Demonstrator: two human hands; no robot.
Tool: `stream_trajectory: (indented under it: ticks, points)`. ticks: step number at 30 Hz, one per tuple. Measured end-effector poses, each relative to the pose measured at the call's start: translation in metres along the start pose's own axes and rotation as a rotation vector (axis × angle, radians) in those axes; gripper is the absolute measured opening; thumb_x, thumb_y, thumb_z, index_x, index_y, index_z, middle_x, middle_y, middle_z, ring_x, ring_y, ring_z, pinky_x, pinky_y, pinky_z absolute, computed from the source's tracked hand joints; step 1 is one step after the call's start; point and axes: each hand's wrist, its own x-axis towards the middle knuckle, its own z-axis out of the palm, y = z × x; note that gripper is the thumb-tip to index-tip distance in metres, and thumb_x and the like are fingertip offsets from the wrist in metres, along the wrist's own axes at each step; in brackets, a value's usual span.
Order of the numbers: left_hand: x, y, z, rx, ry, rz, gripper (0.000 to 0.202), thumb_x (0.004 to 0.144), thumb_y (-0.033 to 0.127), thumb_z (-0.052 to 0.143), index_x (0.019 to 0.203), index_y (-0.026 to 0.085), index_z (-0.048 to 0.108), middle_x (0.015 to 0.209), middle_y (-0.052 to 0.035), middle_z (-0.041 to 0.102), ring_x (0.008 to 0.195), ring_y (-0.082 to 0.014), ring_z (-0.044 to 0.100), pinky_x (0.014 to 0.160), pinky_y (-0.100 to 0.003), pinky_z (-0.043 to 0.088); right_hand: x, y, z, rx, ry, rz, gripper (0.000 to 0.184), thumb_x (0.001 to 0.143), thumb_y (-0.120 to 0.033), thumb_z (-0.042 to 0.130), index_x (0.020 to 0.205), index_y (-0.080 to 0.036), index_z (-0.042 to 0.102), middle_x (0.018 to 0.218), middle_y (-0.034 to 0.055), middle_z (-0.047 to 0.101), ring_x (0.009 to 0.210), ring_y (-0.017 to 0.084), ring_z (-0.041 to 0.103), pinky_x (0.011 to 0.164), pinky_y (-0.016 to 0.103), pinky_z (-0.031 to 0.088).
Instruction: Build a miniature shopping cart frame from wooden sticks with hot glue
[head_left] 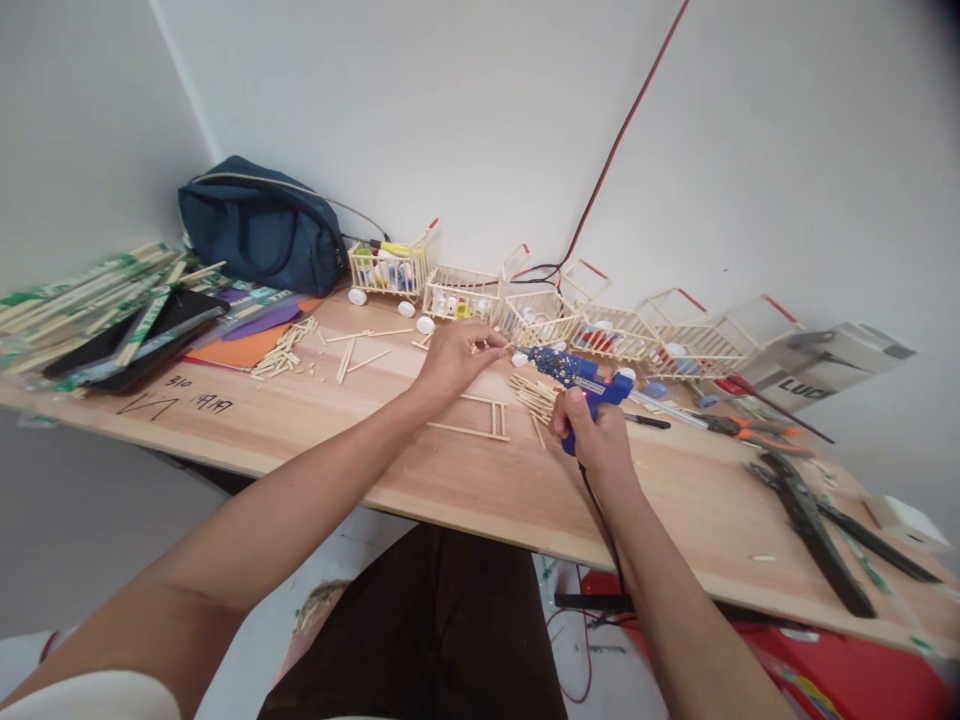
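Observation:
My right hand (598, 440) is wrapped round the handle of a blue hot glue gun (581, 378), its cord hanging past the wrist. The gun's nozzle points left, close to the fingertips of my left hand (457, 358). Those fingers are pinched, apparently on a short thin wooden stick (504, 347) near the nozzle. Below my left hand lies a small stick frame (480, 434) with two crosspieces at its right end. A pile of short sticks (534, 398) sits under the gun, partly hidden by it.
Several stick-built miniature carts (386, 272) line the wall. A blue bag (262, 225), packaged chopsticks (97, 290) and coloured sheets (232, 338) lie left. Small stick pieces (289, 348) are scattered nearby. Orange-handled pliers (757, 432), a black-handled cutter (814, 535) and a cardboard box (817, 370) stand right.

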Motion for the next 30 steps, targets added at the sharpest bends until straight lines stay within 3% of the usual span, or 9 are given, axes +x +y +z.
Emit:
stream_trajectory:
  ticks: [9, 15, 23, 30]
  points:
    - [0.001, 0.0, 0.0, -0.05, 0.007, -0.043, 0.005, 0.077, 0.014, 0.072, 0.073, 0.017, 0.074, 0.079, -0.0018, 0.073, 0.069, -0.012, 0.059, 0.069, -0.027, 0.043, 0.0, -0.001, -0.001, -0.008, 0.017, 0.01, 0.064, 0.084, -0.073, 0.05, 0.048, -0.02, 0.05, 0.045, 0.0009, 0.048, 0.044, 0.011, 0.045, 0.047, 0.026, 0.037]
    - [0.002, -0.002, 0.002, -0.065, -0.033, -0.007, 0.003, 0.077, 0.017, 0.073, 0.075, 0.017, 0.075, 0.08, -0.0031, 0.073, 0.069, -0.0125, 0.059, 0.068, -0.027, 0.042, -0.002, 0.001, -0.001, 0.091, 0.059, -0.001, 0.053, 0.088, -0.064, 0.054, 0.059, -0.019, 0.055, 0.054, -0.0002, 0.051, 0.051, 0.011, 0.046, 0.05, 0.026, 0.035]
    - [-0.001, 0.002, 0.0, 0.014, -0.073, 0.011, 0.005, 0.076, 0.014, 0.072, 0.074, 0.018, 0.075, 0.078, -0.0033, 0.07, 0.076, -0.0151, 0.06, 0.074, -0.029, 0.044, -0.006, -0.01, 0.001, 0.33, -0.051, -0.085, 0.045, 0.084, -0.065, 0.06, 0.076, -0.021, 0.057, 0.068, 0.0004, 0.054, 0.057, 0.012, 0.047, 0.05, 0.026, 0.036]
    - [0.003, -0.003, 0.001, -0.174, -0.02, -0.21, 0.005, 0.072, 0.02, 0.073, 0.073, 0.016, 0.075, 0.079, -0.0038, 0.073, 0.074, -0.0153, 0.063, 0.073, -0.029, 0.046, -0.005, -0.012, 0.001, 0.314, -0.088, -0.02, 0.051, 0.079, -0.072, 0.06, 0.078, -0.021, 0.055, 0.068, 0.0012, 0.056, 0.055, 0.012, 0.048, 0.049, 0.026, 0.039]
